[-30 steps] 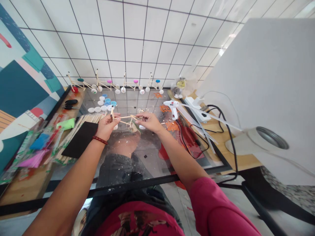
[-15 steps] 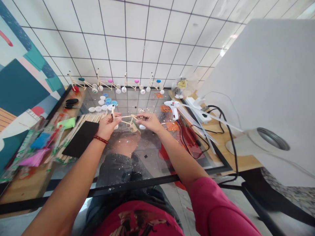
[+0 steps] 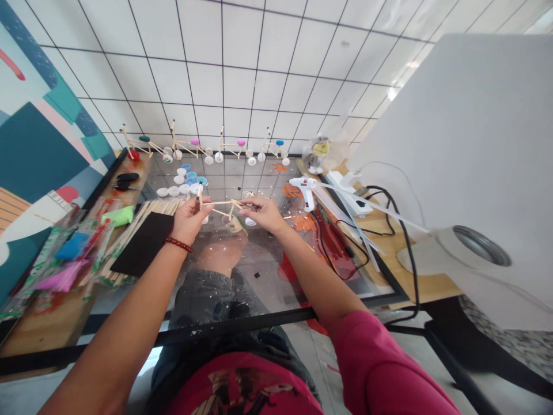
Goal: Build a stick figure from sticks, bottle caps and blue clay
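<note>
A wooden-stick bicycle model (image 3: 216,203) is pinched at centre frame between the fingers of the left hand (image 3: 188,222) and the right hand (image 3: 263,214), above a glass tabletop (image 3: 268,288). A white glue gun (image 3: 303,190) is seen to their right.

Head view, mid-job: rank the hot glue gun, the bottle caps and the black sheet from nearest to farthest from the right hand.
From the right hand:
1. Hot glue gun, ahead and to the right.
2. Bottle caps, ahead and to the left.
3. Black sheet, farthest, out on the left side.
</note>
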### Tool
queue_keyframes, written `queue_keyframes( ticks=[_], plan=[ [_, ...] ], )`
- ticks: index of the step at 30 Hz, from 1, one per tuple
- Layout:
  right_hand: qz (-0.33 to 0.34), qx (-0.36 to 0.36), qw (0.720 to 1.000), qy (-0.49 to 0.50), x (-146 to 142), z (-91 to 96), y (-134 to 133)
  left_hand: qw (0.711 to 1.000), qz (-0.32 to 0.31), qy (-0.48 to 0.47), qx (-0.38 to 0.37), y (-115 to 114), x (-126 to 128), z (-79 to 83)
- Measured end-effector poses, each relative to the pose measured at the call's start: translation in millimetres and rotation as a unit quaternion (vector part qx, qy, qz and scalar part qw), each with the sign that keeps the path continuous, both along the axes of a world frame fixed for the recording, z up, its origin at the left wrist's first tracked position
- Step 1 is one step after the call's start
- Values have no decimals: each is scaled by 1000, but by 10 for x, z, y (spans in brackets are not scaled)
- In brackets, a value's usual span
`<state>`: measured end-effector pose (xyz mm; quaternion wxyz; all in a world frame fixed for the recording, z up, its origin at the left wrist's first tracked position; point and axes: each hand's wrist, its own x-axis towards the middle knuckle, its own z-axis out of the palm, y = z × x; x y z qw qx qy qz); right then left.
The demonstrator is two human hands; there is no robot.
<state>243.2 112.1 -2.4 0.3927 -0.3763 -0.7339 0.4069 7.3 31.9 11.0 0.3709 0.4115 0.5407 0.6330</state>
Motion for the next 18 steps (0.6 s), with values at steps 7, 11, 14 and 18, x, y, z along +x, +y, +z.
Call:
queue_keyframes(
  ticks=[7, 11, 14, 18],
  plan=[
    [-1, -3, 1000, -5, 1, -7, 3, 1000, -5, -4, 5, -19, 4, 23],
    [3, -1, 1000, 2, 0, -22, -1, 1000, 1, -6, 6, -7, -4, 3],
    [6, 3, 1000, 11, -2, -26, -2, 1000, 0, -2, 4, 2, -12, -19],
    [11, -4, 1000, 20, -1, -7, -11, 1000, -4, 1, 5, 1, -16, -23]
  ],
)
